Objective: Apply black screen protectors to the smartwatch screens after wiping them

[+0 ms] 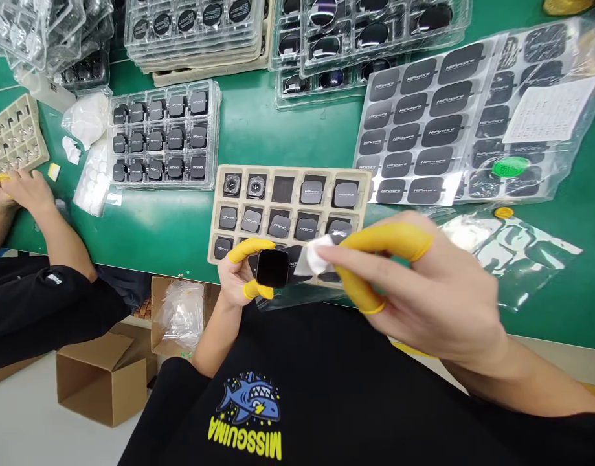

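My left hand, with yellow finger cots, grips a smartwatch body by its edges, its glossy black screen facing up. Just right of it, my right hand, also in yellow finger cots, pinches a crumpled white wipe. Clear film shows around the wipe and below the watch; what it is attached to I cannot make out. Under both hands lies a beige tray of square pockets. Two watch bodies lie back side up in its far left pockets, and most others hold dark HiFuture-labelled squares.
Labelled sticker sheets and a clear bag lie at the right. A clear tray of dark squares stands left, with stacked trays behind. A co-worker's hands work at far left. Cardboard boxes stand below the table.
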Available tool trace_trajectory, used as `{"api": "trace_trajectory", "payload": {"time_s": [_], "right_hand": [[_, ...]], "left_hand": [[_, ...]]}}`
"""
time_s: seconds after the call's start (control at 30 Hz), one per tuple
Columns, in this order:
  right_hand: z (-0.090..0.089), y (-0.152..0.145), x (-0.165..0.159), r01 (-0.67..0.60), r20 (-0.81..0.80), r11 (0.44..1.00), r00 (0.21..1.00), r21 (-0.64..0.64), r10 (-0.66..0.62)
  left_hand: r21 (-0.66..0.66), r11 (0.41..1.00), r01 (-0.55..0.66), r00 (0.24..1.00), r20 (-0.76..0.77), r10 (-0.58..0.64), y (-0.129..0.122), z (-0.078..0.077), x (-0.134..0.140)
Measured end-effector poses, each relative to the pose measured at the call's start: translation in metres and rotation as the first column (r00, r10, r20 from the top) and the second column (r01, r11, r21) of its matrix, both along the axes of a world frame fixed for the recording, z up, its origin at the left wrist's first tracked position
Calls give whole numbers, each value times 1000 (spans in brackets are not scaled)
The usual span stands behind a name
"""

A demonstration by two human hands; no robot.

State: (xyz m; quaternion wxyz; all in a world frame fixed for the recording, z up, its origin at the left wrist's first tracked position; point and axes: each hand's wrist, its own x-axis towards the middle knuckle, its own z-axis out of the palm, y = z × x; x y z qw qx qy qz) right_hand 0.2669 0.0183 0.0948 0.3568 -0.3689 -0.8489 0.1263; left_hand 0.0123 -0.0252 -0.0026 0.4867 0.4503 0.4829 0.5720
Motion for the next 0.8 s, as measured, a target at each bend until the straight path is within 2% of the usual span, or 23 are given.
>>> {"api": "trace_trajectory", "payload": {"time_s": [0.1,0.17,0.3,0.43,0.53,0.8], "right_hand": [[-7,-3,-7,-189,60,977,981,95,184],[-14,-2,-11,-244,117,958,967,151,227],[-25,8,-13,-145,207,971,973,191,105],[-21,10,-3,42,60,986,997,163,-52],[-11,4,4,145,0,986,989,83,-145],[-4,-5,2,57,12,997,998,-44,-56]], "left_hand": [[31,999,38,999,11,-39,1,3,2],[46,996,78,996,31,-80,2,4,3],[66,996,66,995,70,-71,-1,0,3],[8,1000,-14,1000,7,14,-6,-6,-4],[-21,999,-25,1000,-12,25,-8,-8,-8],[6,1000,21,999,-24,-21,-5,-4,-3]]}}
